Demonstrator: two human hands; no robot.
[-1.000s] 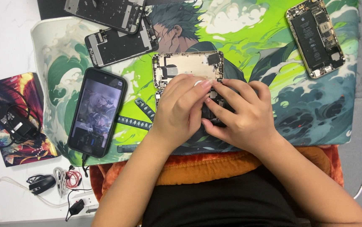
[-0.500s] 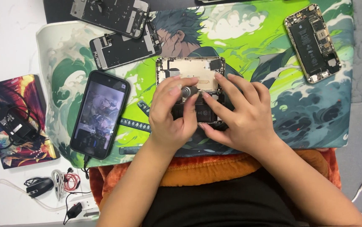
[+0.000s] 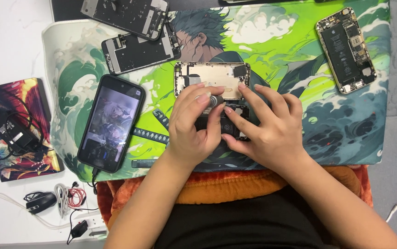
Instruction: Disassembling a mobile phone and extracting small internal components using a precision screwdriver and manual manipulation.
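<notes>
— What's different from a second ago?

— Both hands were bunched together over the lower half of the opened phone shell (image 3: 212,79). Since then they have parted a little. The left hand (image 3: 193,127) now pinches a small grey-capped screwdriver (image 3: 215,100) between thumb and fingertips, its cap showing just below the shell's pale inner plate.

— And the right hand?

— The right hand (image 3: 267,131) lies spread, fingers pressed flat on the dark lower part of the same phone (image 3: 219,123), steadying it rather than closing round it. Its fingertips touch the edge of the pale plate.

— What does that suggest?

— My reading: the tool is seated on something small inside the shell while the other hand keeps the phone from sliding. The tip itself is hidden by fingers, so I cannot tell what it meets.

— Where does the phone sit?

— In the middle of a bright green illustrated mat (image 3: 276,41) on the worktop, near the person's body.

— What else is around?

— A working phone with a lit screen (image 3: 111,122) to the left, two stripped screen assemblies (image 3: 138,48) above it, and another opened phone with its battery showing (image 3: 346,48) at the far right. Off the mat lie a colourful box with a charger on it (image 3: 16,131) and tangled cables (image 3: 55,200) on the white surface.
</notes>
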